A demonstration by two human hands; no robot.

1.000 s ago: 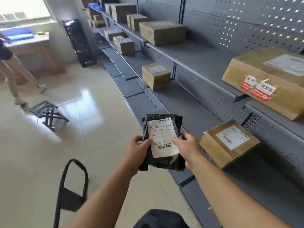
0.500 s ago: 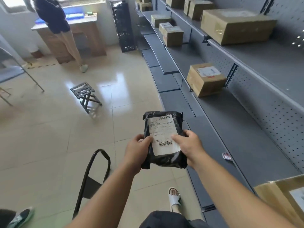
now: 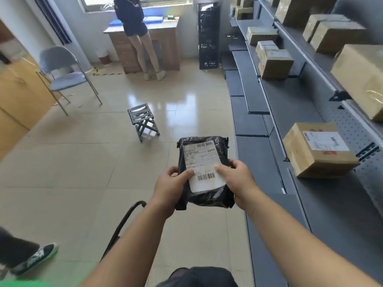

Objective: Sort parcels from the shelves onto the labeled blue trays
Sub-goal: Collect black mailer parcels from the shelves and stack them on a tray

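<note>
Between the left hand (image 3: 170,183) and the right hand (image 3: 238,179) sits the parcel (image 3: 204,172), gripped at either edge. Along the right run the shelves (image 3: 290,104), boxes on them; the nearest box (image 3: 317,150) lies right of the parcel. Ahead stands a stool (image 3: 143,121), a chair (image 3: 66,73) further left. Beyond, a person (image 3: 134,27) faces a desk (image 3: 167,46) bearing trays (image 3: 154,18), crates (image 3: 208,36) just to its right.
</note>
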